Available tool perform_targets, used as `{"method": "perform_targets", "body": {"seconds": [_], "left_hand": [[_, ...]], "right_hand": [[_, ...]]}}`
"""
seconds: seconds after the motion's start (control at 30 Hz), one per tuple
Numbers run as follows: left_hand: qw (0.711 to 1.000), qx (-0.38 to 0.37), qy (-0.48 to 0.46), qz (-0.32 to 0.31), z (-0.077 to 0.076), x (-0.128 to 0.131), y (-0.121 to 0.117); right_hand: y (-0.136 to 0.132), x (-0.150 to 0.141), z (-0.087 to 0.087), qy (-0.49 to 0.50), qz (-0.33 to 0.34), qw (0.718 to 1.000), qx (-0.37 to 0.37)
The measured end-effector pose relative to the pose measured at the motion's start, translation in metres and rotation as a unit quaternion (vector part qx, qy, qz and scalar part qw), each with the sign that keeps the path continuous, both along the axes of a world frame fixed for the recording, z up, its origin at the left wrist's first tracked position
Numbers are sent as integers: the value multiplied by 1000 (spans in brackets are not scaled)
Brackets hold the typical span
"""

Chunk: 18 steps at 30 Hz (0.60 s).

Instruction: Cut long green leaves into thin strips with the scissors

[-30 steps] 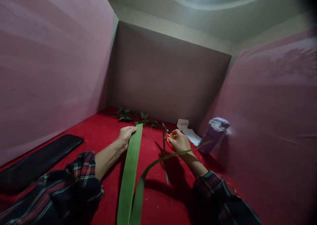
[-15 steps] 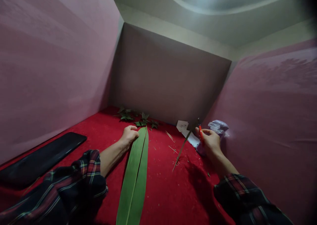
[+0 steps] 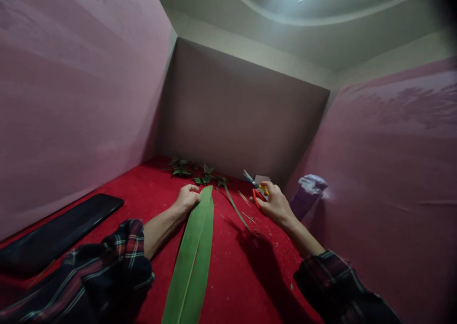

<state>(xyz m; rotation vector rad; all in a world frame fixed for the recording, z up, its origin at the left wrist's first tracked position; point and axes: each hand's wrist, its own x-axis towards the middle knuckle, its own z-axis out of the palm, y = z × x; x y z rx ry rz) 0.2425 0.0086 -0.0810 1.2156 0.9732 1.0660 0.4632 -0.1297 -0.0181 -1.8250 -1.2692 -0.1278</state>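
A long green leaf (image 3: 191, 262) with a pale midrib runs from the bottom edge up toward the middle of the red cloth. My left hand (image 3: 187, 199) pinches its upper left edge, close to the tip. To the right, my right hand (image 3: 274, 202) grips a pair of scissors (image 3: 255, 191) with red and yellow handles, raised above the cloth. The blades point up and to the left, away from the leaf. Between the two hands a thin green strip (image 3: 235, 207) slants across; I cannot tell whether it lies on the cloth.
Lobed green leaves (image 3: 205, 171) lie at the back of the red cloth (image 3: 232, 276). Thin sticks (image 3: 244, 198) and small scraps are scattered right of centre. A purple plastic-wrapped package (image 3: 307, 195) leans by the right wall. A long black object (image 3: 60, 231) lies at left.
My right hand has moved left with the scissors, whose blades now point up-left. The thin strip has shifted left and slants the other way. My left hand stays at the leaf tip.
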Motion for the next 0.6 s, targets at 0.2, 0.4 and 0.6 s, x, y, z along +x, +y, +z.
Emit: {"method": "perform_targets", "body": {"seconds": [0.2,0.4,0.6], "left_hand": [[1000,-5,-10,-11,0,0,-3],[1000,-15,-21,-17,-6,3,3],[1000,-8,-6,-11,-7,2,4]], "right_hand": [[-4,-8,-12,89,0,996,-16],[2,-38,-36,297,107,948,-49],[1,-65,-61,420,182,888,-53]]}}
